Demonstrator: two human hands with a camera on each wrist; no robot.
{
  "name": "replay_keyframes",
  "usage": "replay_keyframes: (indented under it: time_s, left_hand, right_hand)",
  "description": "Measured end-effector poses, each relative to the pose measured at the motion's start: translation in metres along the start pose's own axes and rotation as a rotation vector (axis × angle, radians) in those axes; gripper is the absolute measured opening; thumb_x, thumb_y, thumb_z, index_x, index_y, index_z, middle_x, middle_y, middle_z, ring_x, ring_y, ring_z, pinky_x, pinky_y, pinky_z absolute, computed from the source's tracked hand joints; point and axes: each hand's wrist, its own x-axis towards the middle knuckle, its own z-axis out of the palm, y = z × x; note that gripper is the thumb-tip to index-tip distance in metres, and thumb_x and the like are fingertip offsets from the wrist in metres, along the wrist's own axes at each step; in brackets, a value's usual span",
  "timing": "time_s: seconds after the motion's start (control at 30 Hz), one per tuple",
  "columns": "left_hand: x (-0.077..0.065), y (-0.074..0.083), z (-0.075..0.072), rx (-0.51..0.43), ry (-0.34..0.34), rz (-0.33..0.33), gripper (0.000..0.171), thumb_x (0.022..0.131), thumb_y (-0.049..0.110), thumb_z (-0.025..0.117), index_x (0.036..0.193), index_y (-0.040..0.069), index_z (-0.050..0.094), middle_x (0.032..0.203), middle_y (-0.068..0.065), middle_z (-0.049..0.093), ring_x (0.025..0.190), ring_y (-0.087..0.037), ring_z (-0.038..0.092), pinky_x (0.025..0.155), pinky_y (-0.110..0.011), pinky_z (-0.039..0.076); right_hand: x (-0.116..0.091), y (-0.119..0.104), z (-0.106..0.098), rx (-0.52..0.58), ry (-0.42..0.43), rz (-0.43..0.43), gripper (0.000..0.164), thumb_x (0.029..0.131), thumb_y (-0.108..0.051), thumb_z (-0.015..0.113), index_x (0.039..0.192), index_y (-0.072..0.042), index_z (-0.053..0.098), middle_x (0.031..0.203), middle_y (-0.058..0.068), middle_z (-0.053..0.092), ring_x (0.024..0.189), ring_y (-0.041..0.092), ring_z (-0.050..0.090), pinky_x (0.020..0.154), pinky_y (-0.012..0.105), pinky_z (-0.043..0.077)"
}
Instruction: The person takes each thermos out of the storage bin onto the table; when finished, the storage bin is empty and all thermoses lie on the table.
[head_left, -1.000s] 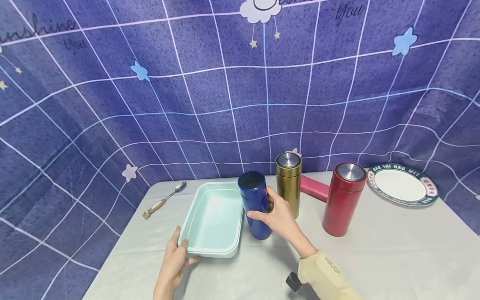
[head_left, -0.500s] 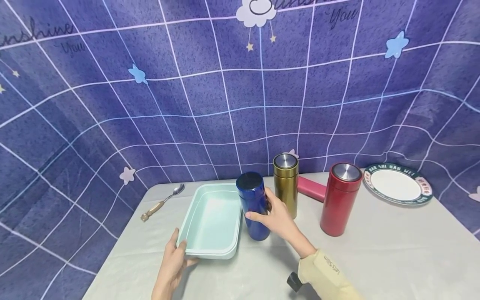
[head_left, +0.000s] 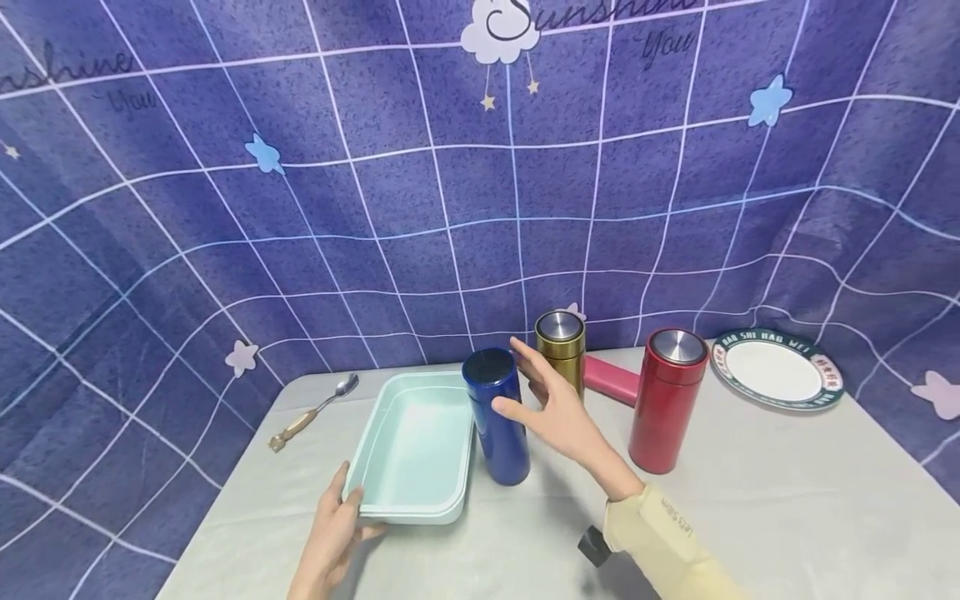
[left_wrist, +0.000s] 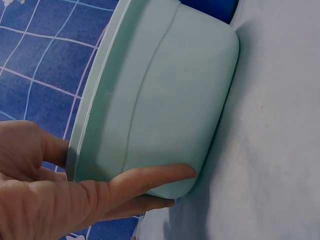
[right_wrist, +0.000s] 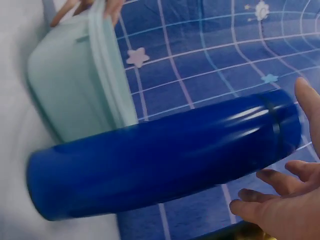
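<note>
The left hand (head_left: 330,527) grips the near left corner of a pale mint plastic tray (head_left: 418,450). In the left wrist view its fingers (left_wrist: 155,176) lie along the tray's outer wall, others at the rim. Just right of the tray, a blue thermos flask (head_left: 501,437) with a dark lid stands upright on the table. Beside its upper part is the right hand (head_left: 561,419), thumb and fingers spread and holding nothing. The right wrist view shows a gap between that hand (right_wrist: 285,200) and the flask (right_wrist: 165,155). A gold flask (head_left: 564,354) stands partly hidden behind the right hand.
A red flask (head_left: 667,408) stands to the right, with a long pink-red box (head_left: 611,381) behind it. A green-rimmed white plate (head_left: 776,370) lies at the back right. At left lies a spoon (head_left: 311,415). A purple-blue grid cloth (head_left: 375,200) hangs behind the table.
The right hand has let go of the blue flask, its fingers spreading and lifting off to the right. The left hand stays on the tray. The head view has shifted slightly.
</note>
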Motion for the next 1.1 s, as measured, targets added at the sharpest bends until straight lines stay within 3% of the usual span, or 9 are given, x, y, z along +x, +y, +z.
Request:
replay_keyframes:
  time_s: [0.27, 0.47, 0.6, 0.77, 0.93, 1.1]
  left_hand:
    - [0.004, 0.002, -0.002, 0.025, -0.021, -0.012, 0.062, 0.103, 0.008, 0.022, 0.152, -0.001, -0.016, 0.155, -0.037, -0.005, 0.134, -0.06, 0.025, 0.087, -0.05, 0.058]
    - [0.005, 0.005, -0.007, 0.043, -0.028, -0.021, 0.063, 0.104, 0.012, 0.024, 0.152, -0.003, -0.015, 0.154, -0.038, -0.005, 0.133, -0.061, 0.024, 0.09, -0.057, 0.053]
    - [0.005, 0.009, -0.011, 0.111, -0.025, -0.036, 0.066, 0.105, 0.016, 0.028, 0.151, -0.005, -0.015, 0.154, -0.039, -0.005, 0.135, -0.061, 0.019, 0.101, -0.063, 0.041]
    - [0.004, 0.021, -0.018, 0.291, 0.041, -0.062, 0.072, 0.105, 0.029, 0.031, 0.151, -0.004, -0.014, 0.153, -0.039, 0.0, 0.14, -0.057, 0.01, 0.114, -0.064, 0.02]
    - [0.0, 0.048, -0.027, 0.395, 0.089, 0.025, 0.071, 0.106, 0.033, 0.028, 0.153, -0.001, -0.013, 0.155, -0.037, 0.002, 0.143, -0.054, 0.005, 0.116, -0.065, 0.012]
    - [-0.007, 0.076, -0.028, 0.435, 0.1, 0.181, 0.068, 0.107, 0.03, 0.029, 0.154, -0.001, -0.008, 0.158, -0.031, 0.002, 0.145, -0.048, 0.002, 0.118, -0.063, 0.01]
  right_hand:
    - [0.005, -0.035, -0.021, 0.002, -0.011, -0.11, 0.076, 0.089, -0.012, 0.072, 0.153, -0.017, 0.032, 0.152, 0.008, 0.042, 0.142, 0.021, 0.036, 0.119, 0.044, 0.028]
    - [0.006, -0.062, -0.04, 0.005, 0.019, -0.164, 0.073, 0.09, -0.009, 0.07, 0.153, -0.019, 0.034, 0.151, 0.005, 0.043, 0.141, 0.017, 0.037, 0.119, 0.038, 0.03]
    - [0.004, -0.077, -0.054, 0.008, 0.059, -0.191, 0.068, 0.092, -0.007, 0.066, 0.152, -0.021, 0.036, 0.151, 0.001, 0.044, 0.14, 0.013, 0.038, 0.118, 0.031, 0.031]
    - [0.001, -0.091, -0.071, 0.005, 0.112, -0.224, 0.064, 0.095, -0.006, 0.062, 0.152, -0.019, 0.036, 0.151, 0.001, 0.044, 0.14, 0.015, 0.038, 0.118, 0.029, 0.03]
    - [-0.003, -0.099, -0.09, -0.003, 0.203, -0.249, 0.06, 0.096, -0.002, 0.059, 0.15, -0.017, 0.04, 0.15, 0.005, 0.045, 0.141, 0.022, 0.039, 0.117, 0.026, 0.031]
    - [-0.01, -0.101, -0.108, 0.021, 0.283, -0.294, 0.055, 0.096, 0.001, 0.055, 0.148, -0.012, 0.043, 0.149, 0.01, 0.046, 0.14, 0.027, 0.039, 0.112, 0.02, 0.037]
